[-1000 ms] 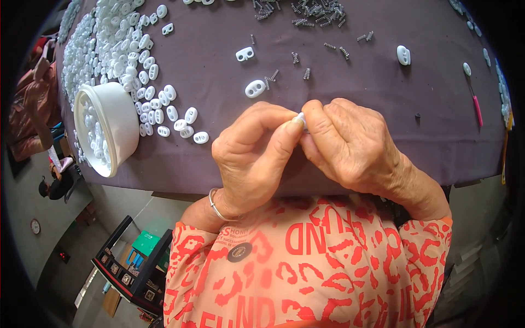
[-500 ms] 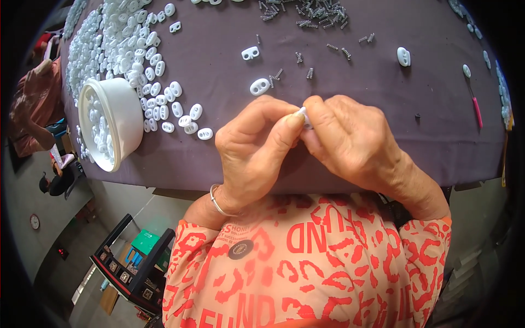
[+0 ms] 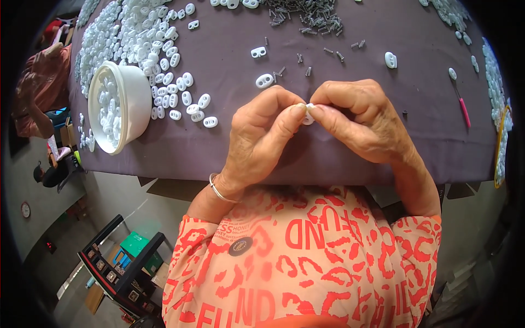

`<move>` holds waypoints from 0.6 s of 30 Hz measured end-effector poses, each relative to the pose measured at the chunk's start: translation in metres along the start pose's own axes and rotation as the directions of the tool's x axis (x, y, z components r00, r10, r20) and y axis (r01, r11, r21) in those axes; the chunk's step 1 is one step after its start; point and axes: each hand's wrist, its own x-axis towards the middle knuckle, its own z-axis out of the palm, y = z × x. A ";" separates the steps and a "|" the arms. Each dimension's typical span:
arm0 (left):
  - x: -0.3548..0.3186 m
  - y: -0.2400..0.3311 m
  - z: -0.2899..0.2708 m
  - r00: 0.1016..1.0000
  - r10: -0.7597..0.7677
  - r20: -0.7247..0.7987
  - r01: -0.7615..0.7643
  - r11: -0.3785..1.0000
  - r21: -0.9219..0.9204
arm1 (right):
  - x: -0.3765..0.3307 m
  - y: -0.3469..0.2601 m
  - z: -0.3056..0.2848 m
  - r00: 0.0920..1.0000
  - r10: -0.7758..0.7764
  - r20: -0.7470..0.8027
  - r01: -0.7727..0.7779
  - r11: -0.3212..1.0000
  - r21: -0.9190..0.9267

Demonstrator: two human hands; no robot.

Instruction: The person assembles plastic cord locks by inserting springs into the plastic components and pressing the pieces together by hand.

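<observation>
Close to the table's near edge, my left hand (image 3: 263, 131) and my right hand (image 3: 362, 121) meet fingertip to fingertip. Between their thumbs and forefingers they pinch one small white plastic cord lock (image 3: 308, 118); most of it is hidden by the fingers. Just beyond my left hand lie a loose two-holed white piece (image 3: 264, 81) and another white piece (image 3: 258, 52). A few small metal springs (image 3: 308, 71) are scattered past my fingertips.
A white tub (image 3: 136, 112) of white parts lies tilted on its side at the left, beside a large heap of cord-lock pieces (image 3: 142, 38). More springs (image 3: 314, 13) pile up at the far side. On the right are a white piece (image 3: 390, 60) and a pink-handled tool (image 3: 464, 112).
My right hand has turned, its fingers curling back so the thumb shows along the cord lock. Both hands keep their pinch. The whole view has shifted slightly.
</observation>
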 end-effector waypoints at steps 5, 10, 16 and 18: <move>-0.003 0.014 -0.009 0.989 0.012 -0.145 -0.001 0.997 0.073 | -0.002 -0.007 -0.010 0.977 0.198 -0.080 -0.142 0.884 0.446; -0.001 0.001 -0.025 0.977 0.091 -0.193 -0.011 0.926 0.378 | 0.003 0.002 0.001 0.975 0.213 -0.063 -0.164 0.882 0.441; 0.006 -0.001 -0.024 0.912 0.377 -0.162 -0.182 0.726 0.663 | 0.003 -0.001 0.002 0.947 0.319 -0.026 -0.261 0.817 0.514; 0.006 0.003 -0.022 0.879 0.460 -0.129 -0.255 0.679 0.688 | 0.001 -0.003 0.003 0.948 0.318 -0.009 -0.261 0.796 0.546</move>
